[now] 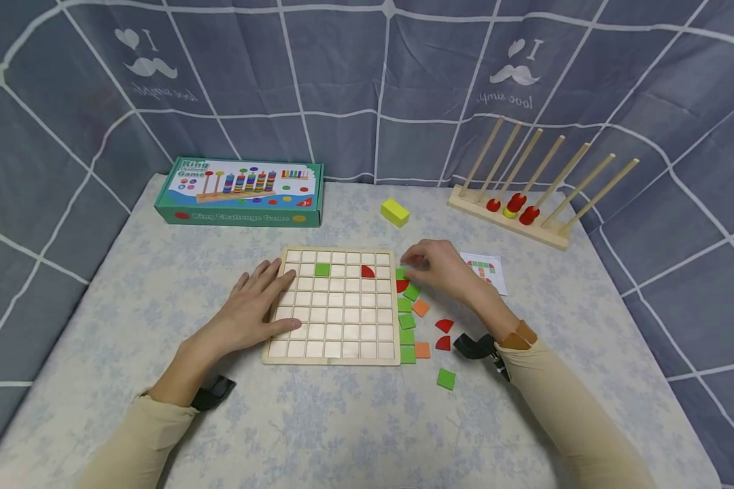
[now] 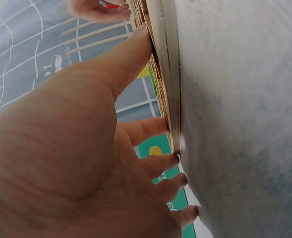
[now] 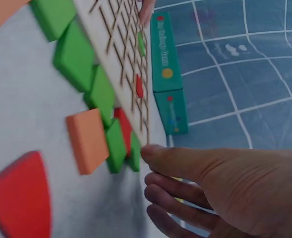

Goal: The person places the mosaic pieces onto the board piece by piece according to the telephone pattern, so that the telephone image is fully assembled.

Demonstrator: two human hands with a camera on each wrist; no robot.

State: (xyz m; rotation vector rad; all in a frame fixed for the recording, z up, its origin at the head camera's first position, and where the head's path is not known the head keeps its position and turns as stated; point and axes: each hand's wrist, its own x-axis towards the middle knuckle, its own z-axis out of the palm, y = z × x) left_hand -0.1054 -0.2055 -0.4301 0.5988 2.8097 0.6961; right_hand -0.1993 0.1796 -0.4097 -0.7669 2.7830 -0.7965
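A wooden grid board [image 1: 332, 362] lies flat on the table, with a green square tile [image 1: 322, 269] and a red quarter-circle tile [image 1: 368, 272] in its cells. My left hand [image 1: 247, 311] rests on the board's left side, fingers spread, thumb over the lower cells; in the left wrist view its fingertips [image 2: 158, 124] meet the board's edge. At the board's upper right corner my right hand [image 1: 445, 268] hovers with loosely bent fingers beside a green tile [image 1: 401, 274]. From the right wrist, the thumb [image 3: 158, 152] shows close to that corner, with nothing visible between it and the fingers.
Along the board's right edge lie several green tiles [image 1: 406, 337], orange tiles [image 1: 423, 350] and red quarter-circles [image 1: 443, 343]. A pattern card [image 1: 494, 272] lies behind the right wrist. Farther back are a green game box [image 1: 238, 219], a yellow block [image 1: 395, 212] and a peg stand [image 1: 541, 233] with rings.
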